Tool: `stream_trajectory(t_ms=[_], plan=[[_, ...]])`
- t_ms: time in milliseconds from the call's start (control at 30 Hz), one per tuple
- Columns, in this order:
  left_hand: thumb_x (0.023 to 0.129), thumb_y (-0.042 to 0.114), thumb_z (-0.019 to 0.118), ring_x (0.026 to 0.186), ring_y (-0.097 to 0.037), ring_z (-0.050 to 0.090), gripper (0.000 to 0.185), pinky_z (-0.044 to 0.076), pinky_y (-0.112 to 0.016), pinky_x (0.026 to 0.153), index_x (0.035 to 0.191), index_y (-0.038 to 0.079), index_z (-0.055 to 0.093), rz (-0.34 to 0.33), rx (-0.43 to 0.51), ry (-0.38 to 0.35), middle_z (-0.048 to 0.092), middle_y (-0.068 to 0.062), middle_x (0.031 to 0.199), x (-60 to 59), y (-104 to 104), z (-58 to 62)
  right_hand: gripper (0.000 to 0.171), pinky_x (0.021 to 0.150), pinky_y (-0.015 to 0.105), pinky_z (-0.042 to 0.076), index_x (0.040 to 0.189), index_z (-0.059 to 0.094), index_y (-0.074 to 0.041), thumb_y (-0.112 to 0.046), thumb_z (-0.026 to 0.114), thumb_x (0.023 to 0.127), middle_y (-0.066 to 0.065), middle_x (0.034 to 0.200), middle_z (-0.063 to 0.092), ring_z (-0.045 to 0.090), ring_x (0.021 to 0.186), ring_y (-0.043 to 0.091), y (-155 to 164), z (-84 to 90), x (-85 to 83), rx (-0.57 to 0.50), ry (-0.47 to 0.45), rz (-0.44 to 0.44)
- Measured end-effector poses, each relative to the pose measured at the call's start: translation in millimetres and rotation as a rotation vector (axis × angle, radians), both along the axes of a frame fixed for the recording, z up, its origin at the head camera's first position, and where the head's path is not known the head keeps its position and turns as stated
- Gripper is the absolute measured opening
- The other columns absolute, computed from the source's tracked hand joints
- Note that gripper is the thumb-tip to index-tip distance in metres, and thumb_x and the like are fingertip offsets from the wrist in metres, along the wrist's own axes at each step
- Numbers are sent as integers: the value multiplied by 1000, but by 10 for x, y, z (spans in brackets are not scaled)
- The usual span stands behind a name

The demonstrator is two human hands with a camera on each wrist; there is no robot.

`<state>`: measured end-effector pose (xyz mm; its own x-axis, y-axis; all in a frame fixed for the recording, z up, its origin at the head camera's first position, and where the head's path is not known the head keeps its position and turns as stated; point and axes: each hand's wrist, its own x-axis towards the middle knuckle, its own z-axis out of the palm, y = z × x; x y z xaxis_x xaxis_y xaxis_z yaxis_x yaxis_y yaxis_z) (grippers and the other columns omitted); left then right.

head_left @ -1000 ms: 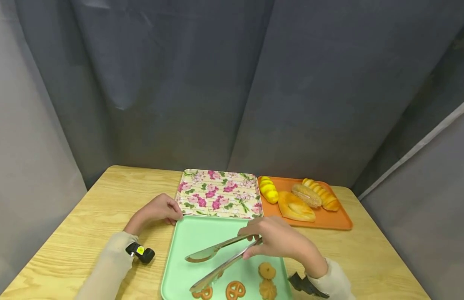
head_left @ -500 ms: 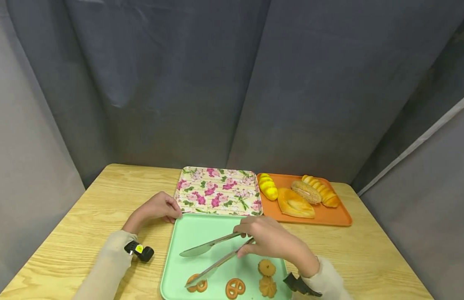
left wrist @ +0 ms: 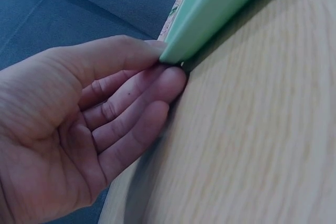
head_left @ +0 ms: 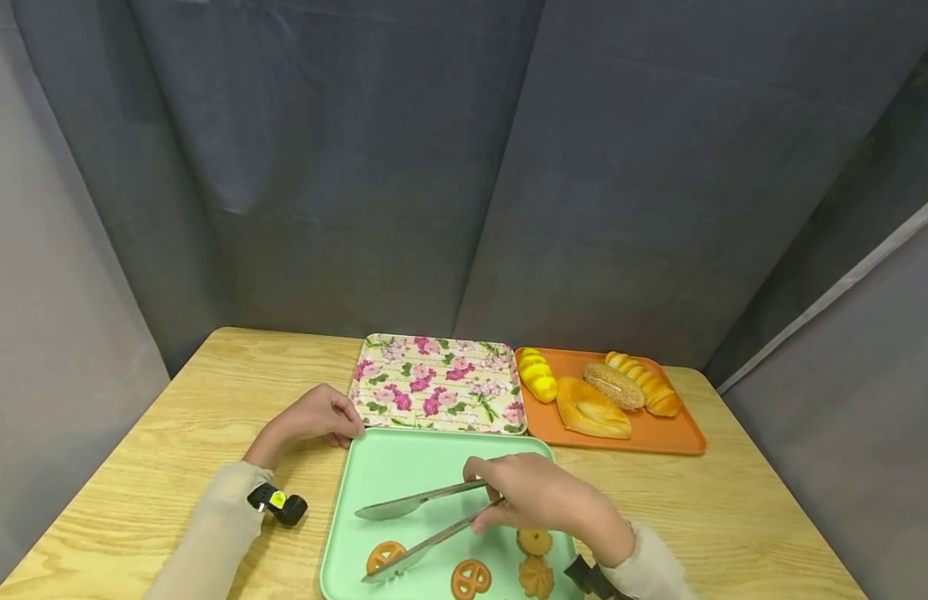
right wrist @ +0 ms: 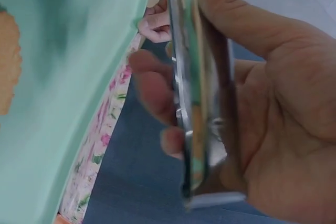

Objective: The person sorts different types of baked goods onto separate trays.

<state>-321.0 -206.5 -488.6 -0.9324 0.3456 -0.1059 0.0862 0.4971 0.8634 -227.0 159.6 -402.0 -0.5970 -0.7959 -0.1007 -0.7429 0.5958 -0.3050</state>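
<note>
- Right hand [head_left: 542, 496] grips metal tongs [head_left: 419, 525], fingers and thumb curled round the handle end; wrist view confirms the wrap [right wrist: 205, 103].
- Tongs arms spread apart, tips pointing left over the green tray [head_left: 374, 475]. Upper tip hangs above bare tray; lower tip lies just beside a pretzel-shaped cookie [head_left: 384, 554], possibly touching it, but contact cannot be resolved from the head view.
- Green tray sits at the near edge of the wooden table [head_left: 172, 433], directly in front of the person.
- More cookies on the green tray's near part: a second pretzel cookie [head_left: 471, 578] and two round swirl cookies [head_left: 535, 542], close under the right hand.
- Left hand [head_left: 314, 417] pinches the green tray's far left corner: thumb above the rim, fingers curled beneath it [left wrist: 121, 108].
- Floral tray [head_left: 437, 383] lies behind the green tray, edges touching or nearly so.
- Orange tray [head_left: 659, 433] to the right of the floral tray holds four bread pieces [head_left: 591, 408].
</note>
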Motion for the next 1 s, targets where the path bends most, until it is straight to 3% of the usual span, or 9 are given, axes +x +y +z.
stream_trajectory(t_ms=[200, 367, 467, 700, 1000], plan=[[86, 13, 81, 63, -16, 69, 11, 59, -32, 62, 87, 2, 78, 14, -2, -10, 75, -6, 78, 5, 1, -7, 34, 51, 17, 24, 105, 71, -19, -47, 76, 87, -14, 62, 38, 28, 53, -1, -50, -100, -23, -51, 51, 30], [85, 14, 81, 63, -17, 69, 12, 59, -32, 61, 87, 2, 78, 18, -1, -14, 75, -6, 78, 6, 3, -12, 39, 50, 17, 27, 111, 73, -18, -51, 73, 89, -16, 65, 45, 32, 54, -3, -88, -172, -42, -49, 192, 31], [86, 14, 81, 63, -17, 69, 13, 59, -32, 62, 87, 2, 79, 15, -3, -10, 75, -6, 78, 3, 3, -15, 35, 49, 16, 27, 107, 71, -19, -49, 72, 90, -15, 65, 46, 32, 54, -2, -92, -199, -49, -50, 264, 40], [86, 14, 81, 63, -17, 69, 12, 59, -33, 62, 88, 2, 79, 13, -10, 1, 76, -7, 80, -3, 4, -8, 27, 47, 15, 16, 94, 68, -20, -46, 71, 90, -13, 61, 37, 24, 51, -2, -85, -216, -45, -87, 435, 83], [86, 15, 81, 63, -17, 70, 12, 60, -33, 63, 87, 3, 79, 15, -8, -5, 76, -7, 79, 5, 3, -14, 29, 48, 15, 7, 85, 60, -22, -49, 69, 90, -14, 59, 30, 14, 51, -2, -66, -196, -32, -145, 633, 105]])
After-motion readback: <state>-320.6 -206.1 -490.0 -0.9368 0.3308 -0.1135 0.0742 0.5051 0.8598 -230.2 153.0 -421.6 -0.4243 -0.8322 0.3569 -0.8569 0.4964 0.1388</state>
